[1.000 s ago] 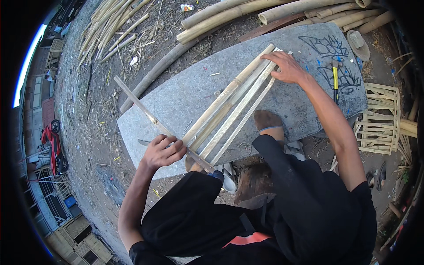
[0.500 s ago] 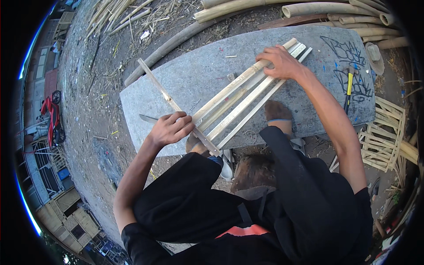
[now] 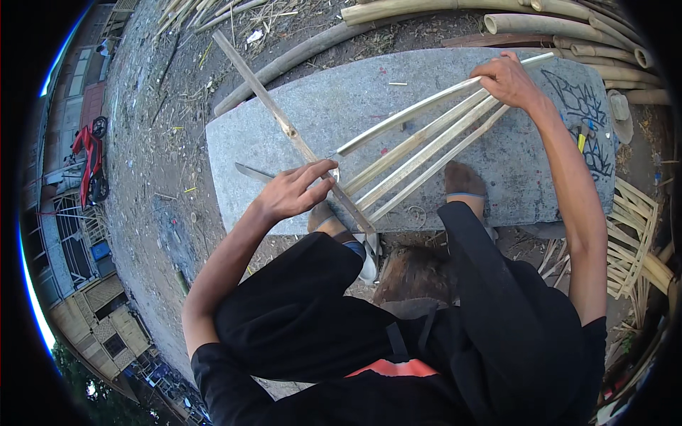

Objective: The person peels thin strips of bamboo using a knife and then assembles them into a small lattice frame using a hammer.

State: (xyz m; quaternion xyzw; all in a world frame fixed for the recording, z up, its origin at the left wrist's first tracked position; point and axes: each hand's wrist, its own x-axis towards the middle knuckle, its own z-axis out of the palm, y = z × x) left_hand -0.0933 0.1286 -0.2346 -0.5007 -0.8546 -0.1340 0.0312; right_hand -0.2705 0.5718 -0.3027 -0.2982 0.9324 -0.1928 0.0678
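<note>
My left hand (image 3: 298, 190) is closed around a long bamboo crosspiece (image 3: 284, 124) where several slats meet it. Those bamboo slats (image 3: 419, 155) fan out from the crosspiece and draw together at the upper right. There my right hand (image 3: 508, 82) grips their far ends. The farthest slat (image 3: 405, 117) bows slightly, and its tip sticks out beyond my right hand. Its near end lies by the fingertips of my left hand; whether it is joined to the crosspiece I cannot tell. A knife blade (image 3: 252, 172) lies on the slab beside my left hand.
Beneath the work is a grey concrete slab (image 3: 263, 145), with my feet on its near edge. A yellow-handled tool (image 3: 582, 142) lies right, partly behind my forearm. Bamboo poles (image 3: 426, 8) lie beyond the slab. A slatted bamboo frame (image 3: 629, 234) stands right; a wood stump (image 3: 415, 273) sits between my legs.
My right hand has moved right and slightly away along the slats. The farthest slat now bows and pokes out past that hand. My left hand stays at the crosspiece, its fingers straighter.
</note>
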